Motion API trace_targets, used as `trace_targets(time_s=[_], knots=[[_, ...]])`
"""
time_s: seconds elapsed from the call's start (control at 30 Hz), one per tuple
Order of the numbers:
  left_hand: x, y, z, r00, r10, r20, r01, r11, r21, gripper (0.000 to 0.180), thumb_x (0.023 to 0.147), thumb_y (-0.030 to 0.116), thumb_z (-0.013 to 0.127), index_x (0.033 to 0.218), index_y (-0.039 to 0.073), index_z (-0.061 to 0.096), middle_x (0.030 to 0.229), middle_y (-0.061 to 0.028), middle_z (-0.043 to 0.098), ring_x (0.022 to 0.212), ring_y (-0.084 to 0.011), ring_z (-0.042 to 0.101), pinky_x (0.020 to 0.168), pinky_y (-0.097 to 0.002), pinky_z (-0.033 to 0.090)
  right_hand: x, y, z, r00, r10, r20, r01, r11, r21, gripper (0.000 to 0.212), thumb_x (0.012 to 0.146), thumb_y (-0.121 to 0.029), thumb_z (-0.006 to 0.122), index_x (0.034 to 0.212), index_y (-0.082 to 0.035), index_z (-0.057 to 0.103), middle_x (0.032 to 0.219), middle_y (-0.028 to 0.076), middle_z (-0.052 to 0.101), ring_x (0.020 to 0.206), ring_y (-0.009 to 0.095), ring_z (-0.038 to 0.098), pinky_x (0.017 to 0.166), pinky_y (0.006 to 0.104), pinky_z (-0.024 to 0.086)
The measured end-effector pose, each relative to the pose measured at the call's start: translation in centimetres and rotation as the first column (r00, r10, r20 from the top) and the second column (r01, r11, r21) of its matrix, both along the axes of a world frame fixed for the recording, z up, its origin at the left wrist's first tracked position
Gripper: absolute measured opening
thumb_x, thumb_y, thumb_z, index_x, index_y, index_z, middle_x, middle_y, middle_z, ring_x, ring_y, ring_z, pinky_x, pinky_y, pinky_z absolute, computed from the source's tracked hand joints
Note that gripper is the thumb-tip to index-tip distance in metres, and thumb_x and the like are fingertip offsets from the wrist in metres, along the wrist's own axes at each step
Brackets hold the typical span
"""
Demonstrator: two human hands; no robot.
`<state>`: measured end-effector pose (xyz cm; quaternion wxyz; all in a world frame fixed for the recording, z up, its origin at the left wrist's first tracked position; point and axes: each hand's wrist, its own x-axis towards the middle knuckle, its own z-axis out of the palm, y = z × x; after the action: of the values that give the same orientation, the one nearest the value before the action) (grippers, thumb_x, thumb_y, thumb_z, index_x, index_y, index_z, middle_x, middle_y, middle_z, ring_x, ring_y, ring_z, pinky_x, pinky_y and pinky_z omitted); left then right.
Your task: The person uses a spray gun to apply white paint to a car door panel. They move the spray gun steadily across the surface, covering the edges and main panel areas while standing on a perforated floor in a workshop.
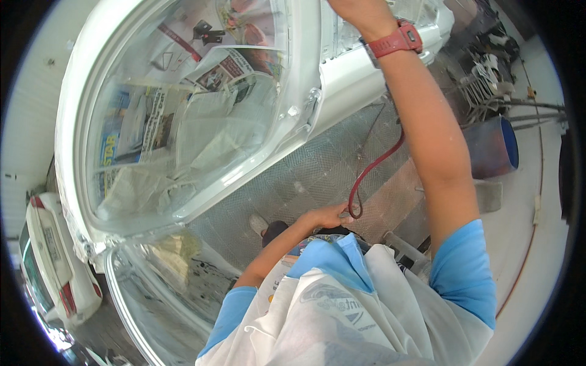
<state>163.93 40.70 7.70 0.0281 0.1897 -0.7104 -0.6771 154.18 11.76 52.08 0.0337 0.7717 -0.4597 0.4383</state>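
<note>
My left hand is at waist height, closed around a dark red hose. The hose loops under the fingers and rises toward my right forearm. My right arm reaches forward over the white car body, a red watch on its wrist. Only the back part of my right hand shows at the top edge; its fingers are cut off, so anything in them is hidden. Left of my arms, newspaper and clear plastic sheeting cover the car's large opening.
A blue drum lies on the right near metal racks and dark clutter. Another white car stands far left. A plastic-covered panel is at lower left. Patterned tiles form the floor, and a thin red line runs along the right.
</note>
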Motion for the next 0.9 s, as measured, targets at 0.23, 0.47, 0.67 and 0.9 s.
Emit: trace_targets(time_s=[0.23, 0.47, 0.67, 0.9], knots=[[-0.3, -0.8, 2.6, 0.968, 0.150, 0.203, -0.086, 0.952, -0.295, 0.073, 0.107, 0.051, 0.065, 0.161, 0.005, 0.048, 0.158, -0.0252, 0.057, 0.145, -0.0417, 0.055, 0.123, -0.0488, 0.043, -3.0, 4.8, -7.8, 0.988, -0.021, -0.152, 0.054, 0.974, 0.219, 0.063, 0.108, -0.053, 0.060, 0.135, 0.003, 0.071, 0.104, 0.036, 0.073, 0.103, 0.054, 0.070, 0.089, 0.0519, 0.058], [10.3, -0.5, 23.9, 0.692, 0.689, -0.213, -0.700, 0.713, 0.032, 0.036, 0.099, 0.034, 0.080, 0.124, 0.007, 0.078, 0.118, -0.0118, 0.081, 0.108, -0.0229, 0.074, 0.093, -0.0410, 0.058, -5.4, 16.1, -20.5, 0.953, 0.162, 0.257, -0.302, 0.420, 0.856, 0.059, 0.111, -0.046, 0.061, 0.159, -0.012, 0.057, 0.099, 0.011, 0.078, 0.065, 0.011, 0.057, 0.065, 0.0325, 0.053], [13.4, 7.0, 37.0, 0.071, 0.305, -0.950, -0.843, 0.528, 0.107, 0.020, 0.102, 0.025, 0.078, 0.113, 0.008, 0.079, 0.103, -0.0070, 0.079, 0.093, -0.0198, 0.076, 0.075, -0.0314, 0.060, -2.9, 23.2, -28.1, 0.822, 0.374, 0.430, -0.536, 0.255, 0.805, 0.075, 0.108, -0.055, 0.064, 0.171, -0.021, 0.040, 0.116, 0.009, 0.077, 0.070, 0.008, 0.058, 0.062, 0.0268, 0.053], [2.5, 14.8, 40.0, -0.006, 0.216, -0.976, -0.992, 0.120, 0.033, 0.038, 0.098, 0.011, 0.081, 0.132, 0.027, 0.074, 0.122, 0.0021, 0.069, 0.091, -0.0111, 0.063, 0.073, -0.0260, 0.057, -1.6, 25.0, -29.5, 0.454, 0.844, 0.284, -0.695, 0.137, 0.706, 0.083, 0.106, -0.065, 0.060, 0.170, -0.015, 0.041, 0.137, 0.017, 0.073, 0.099, 0.017, 0.072, 0.071, 0.0316, 0.060]])
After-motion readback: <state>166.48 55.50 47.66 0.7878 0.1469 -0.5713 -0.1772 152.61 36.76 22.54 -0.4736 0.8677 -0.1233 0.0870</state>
